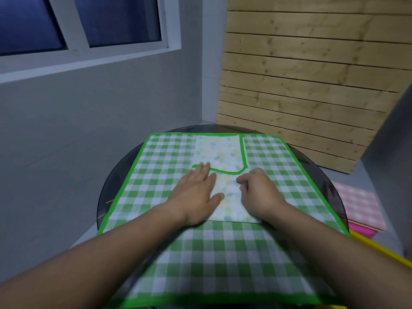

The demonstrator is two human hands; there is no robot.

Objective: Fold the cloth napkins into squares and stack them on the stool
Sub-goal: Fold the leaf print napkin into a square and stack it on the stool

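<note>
view: head, single wide-angle | from: worn on the person's head | facing: forward and down | range: near, over the round counter [118, 177] | beyond: wall [89, 119] and window [111, 18]

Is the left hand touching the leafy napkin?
Touching. The head view shows the left hand lying flat, with its thumb and fingertips resting right on the leafy napkin and no gap between them.

Ctr: napkin [223, 152] on cloth [223, 253], cloth on table [116, 175]; 2nd napkin [359, 204] R of table.
</note>
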